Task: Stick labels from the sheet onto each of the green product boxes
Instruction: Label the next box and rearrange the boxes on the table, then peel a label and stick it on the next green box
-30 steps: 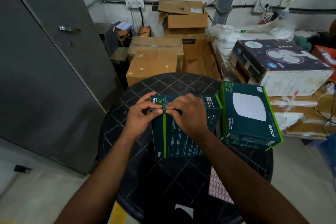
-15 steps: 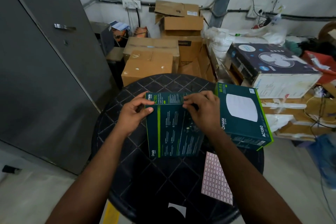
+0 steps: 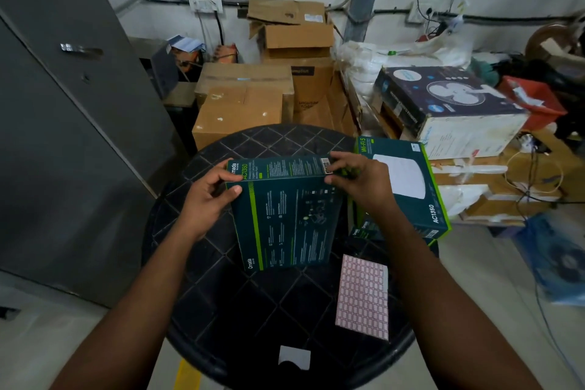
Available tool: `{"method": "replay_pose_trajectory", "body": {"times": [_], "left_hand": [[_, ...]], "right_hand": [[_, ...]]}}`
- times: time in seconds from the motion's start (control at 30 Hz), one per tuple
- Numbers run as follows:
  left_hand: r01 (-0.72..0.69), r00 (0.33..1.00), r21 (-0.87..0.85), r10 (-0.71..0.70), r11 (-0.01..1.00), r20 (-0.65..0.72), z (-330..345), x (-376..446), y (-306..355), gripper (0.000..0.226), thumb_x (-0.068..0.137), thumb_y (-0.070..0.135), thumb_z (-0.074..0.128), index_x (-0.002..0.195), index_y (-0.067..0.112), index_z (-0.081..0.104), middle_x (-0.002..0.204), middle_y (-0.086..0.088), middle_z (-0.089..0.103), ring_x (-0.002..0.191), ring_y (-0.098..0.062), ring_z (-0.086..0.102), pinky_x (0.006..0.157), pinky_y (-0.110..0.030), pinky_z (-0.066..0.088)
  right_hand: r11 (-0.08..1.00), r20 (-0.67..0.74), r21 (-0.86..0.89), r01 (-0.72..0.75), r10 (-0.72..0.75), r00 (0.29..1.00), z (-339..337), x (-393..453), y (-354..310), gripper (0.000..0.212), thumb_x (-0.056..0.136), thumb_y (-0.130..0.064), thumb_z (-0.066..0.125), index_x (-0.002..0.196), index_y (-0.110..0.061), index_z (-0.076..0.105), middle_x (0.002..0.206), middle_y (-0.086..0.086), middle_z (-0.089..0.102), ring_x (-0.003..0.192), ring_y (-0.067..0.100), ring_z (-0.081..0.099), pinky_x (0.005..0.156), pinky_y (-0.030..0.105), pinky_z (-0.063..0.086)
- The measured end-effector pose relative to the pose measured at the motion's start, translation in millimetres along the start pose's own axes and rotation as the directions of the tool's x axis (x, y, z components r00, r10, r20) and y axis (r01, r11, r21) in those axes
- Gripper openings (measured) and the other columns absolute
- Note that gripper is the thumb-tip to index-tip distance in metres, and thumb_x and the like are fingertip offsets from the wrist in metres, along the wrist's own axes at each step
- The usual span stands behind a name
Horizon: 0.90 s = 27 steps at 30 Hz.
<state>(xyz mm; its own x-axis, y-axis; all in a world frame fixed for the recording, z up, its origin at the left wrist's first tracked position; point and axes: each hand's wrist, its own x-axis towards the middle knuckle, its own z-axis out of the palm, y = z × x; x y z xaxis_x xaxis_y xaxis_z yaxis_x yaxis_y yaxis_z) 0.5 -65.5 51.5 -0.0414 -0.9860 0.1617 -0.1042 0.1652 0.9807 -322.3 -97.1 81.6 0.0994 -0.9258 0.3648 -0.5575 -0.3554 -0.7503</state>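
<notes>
We hold one green box (image 3: 286, 215) at the middle of the round black table (image 3: 221, 304): left hand (image 3: 207, 196) gripping its left top corner, right hand (image 3: 361, 182) pinching its right top corner. Second green box (image 3: 402, 184) stands just right of it. Label sheet (image 3: 362, 296) lies flat, nearer us.

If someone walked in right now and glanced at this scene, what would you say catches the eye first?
First, the dark green box held at the centre of the round black table, the left hand on its left edge and the right hand at its far right corner. Next, the pink label sheet lying flat on the table near the right forearm. Then the second green box on a stack just right of the hands.
</notes>
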Motion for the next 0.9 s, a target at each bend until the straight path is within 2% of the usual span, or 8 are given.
{"method": "replay_pose_trajectory", "body": {"times": [0.17,0.33,0.47,0.53,0.6,0.67,0.73,0.9], "left_hand": [[0.014,1.0,0.02,-0.015,1.0,0.018,4.7,0.1,-1.0,0.034,0.092,-0.001,0.063,0.094,0.033,0.067,0.155,-0.002,0.042,0.144,-0.013,0.039,0.113,-0.033,0.039],[0.024,1.0,0.085,-0.024,0.996,-0.008,4.9,1.8,4.6,0.038,0.093,0.007,0.064,0.093,0.045,0.065,0.156,0.0,0.041,0.145,-0.016,0.037,0.115,-0.039,0.037],[0.002,0.999,0.096,0.002,0.995,-0.037,8.9,1.7,4.9,0.036,0.094,0.009,0.064,0.094,0.045,0.066,0.148,0.004,0.05,0.14,-0.007,0.043,0.115,-0.043,0.039],[-0.036,0.997,0.247,0.052,0.968,-0.057,12.9,0.1,7.0,0.031,0.097,0.012,0.062,0.1,0.043,0.06,0.146,0.006,0.049,0.141,-0.004,0.037,0.115,-0.051,0.037],[-0.081,0.989,0.522,0.131,0.849,-0.061,18.9,-2.0,11.8,0.022,0.097,0.016,0.061,0.111,0.033,0.056,0.154,-0.004,0.038,0.147,-0.019,0.028,0.116,-0.057,0.032],[-0.107,0.975,0.771,0.217,0.628,-0.041,28.3,-4.2,17.6,0.028,0.094,0.021,0.062,0.121,0.028,0.057,0.16,-0.01,0.026,0.148,-0.034,0.022,0.116,-0.058,0.024],[-0.182,0.959,0.879,0.277,0.441,0.06,42.9,-4.7,25.0,0.036,0.094,0.026,0.061,0.13,0.029,0.054,0.155,-0.006,0.037,0.145,-0.03,0.029,0.118,-0.059,0.018],[-0.184,0.958,0.894,0.277,0.407,0.072,63.7,3.5,27.7,0.038,0.098,0.035,0.057,0.136,0.029,0.055,0.143,0.001,0.055,0.13,-0.023,0.044,0.109,-0.046,0.029]], "right_hand": [[0.998,-0.073,0.052,-0.02,0.024,0.997,-4.1,-9.4,13.0,0.019,0.077,-0.012,0.086,0.095,-0.012,0.08,0.121,0.008,0.072,0.111,0.013,0.067,0.099,0.026,0.052],[0.99,0.045,0.125,-0.059,0.053,0.998,-12.4,-3.6,17.3,0.026,0.08,-0.011,0.083,0.103,-0.019,0.078,0.127,0.008,0.07,0.12,0.008,0.064,0.103,0.027,0.051],[0.967,-0.04,0.248,-0.062,0.074,0.996,-7.6,-7.5,22.1,0.027,0.078,-0.001,0.082,0.088,-0.025,0.075,0.107,0.007,0.075,0.114,0.006,0.067,0.101,0.032,0.054],[0.965,-0.069,0.258,-0.048,0.068,0.995,-1.2,-8.7,23.4,0.023,0.08,0.0,0.08,0.091,-0.021,0.075,0.107,0.006,0.075,0.115,0.007,0.067,0.101,0.032,0.054],[0.971,-0.087,0.238,-0.038,0.061,0.994,1.1,-11.6,24.4,0.021,0.084,-0.002,0.077,0.099,-0.017,0.076,0.111,0.005,0.074,0.116,0.008,0.066,0.102,0.032,0.053],[0.976,-0.114,0.214,-0.028,0.053,0.992,1.2,-16.5,25.4,0.024,0.088,-0.003,0.074,0.107,-0.018,0.075,0.114,0.001,0.074,0.115,0.009,0.067,0.102,0.033,0.054],[0.979,-0.135,0.196,-0.046,0.073,0.988,5.1,-24.6,25.1,0.031,0.091,-0.006,0.071,0.119,-0.018,0.072,0.118,-0.003,0.072,0.113,0.007,0.067,0.101,0.033,0.054],[0.951,-0.313,0.106,-0.29,0.309,0.898,24.7,-76.7,50.4,0.049,0.096,-0.015,0.066,0.143,-0.027,0.055,0.115,-0.006,0.072,0.1,0.001,0.069,0.092,0.013,0.05]]}}
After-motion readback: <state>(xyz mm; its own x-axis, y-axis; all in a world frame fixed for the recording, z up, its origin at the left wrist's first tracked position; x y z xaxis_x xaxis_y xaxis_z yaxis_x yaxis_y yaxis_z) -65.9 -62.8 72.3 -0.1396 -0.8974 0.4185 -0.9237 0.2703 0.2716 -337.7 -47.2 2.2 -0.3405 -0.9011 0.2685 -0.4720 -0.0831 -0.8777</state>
